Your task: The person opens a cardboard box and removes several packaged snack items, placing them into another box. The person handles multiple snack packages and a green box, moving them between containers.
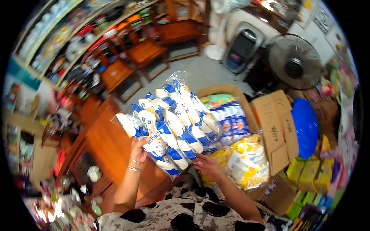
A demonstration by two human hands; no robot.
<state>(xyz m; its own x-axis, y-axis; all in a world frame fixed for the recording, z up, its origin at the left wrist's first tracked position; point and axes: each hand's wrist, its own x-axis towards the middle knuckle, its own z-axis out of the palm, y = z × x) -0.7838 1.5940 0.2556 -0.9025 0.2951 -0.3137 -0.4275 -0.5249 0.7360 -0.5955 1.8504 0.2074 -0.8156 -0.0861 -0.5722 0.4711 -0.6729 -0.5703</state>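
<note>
A large clear plastic bag (173, 124) full of small white and blue wrapped packets is held up in front of my body. My left hand (140, 150) grips its lower left edge, the thumb on top; bracelets circle that wrist. At the bag's lower right edge is my right hand (206, 166), fingers spread against or just under the plastic; whether it grips cannot be told. Behind and to the right, an open cardboard box (242, 95) contains blue and white packs (231, 121), a green pack (218, 99) and yellow and white bags (250, 161).
A wooden table (112, 147) lies to the left, with wooden chairs (147, 53) beyond it near loaded shelves (95, 26). An upright fan (294, 63) stands at the upper right. A blue plastic object (305, 128) and yellow boxes (312, 174) are right of the raised carton flap (274, 132).
</note>
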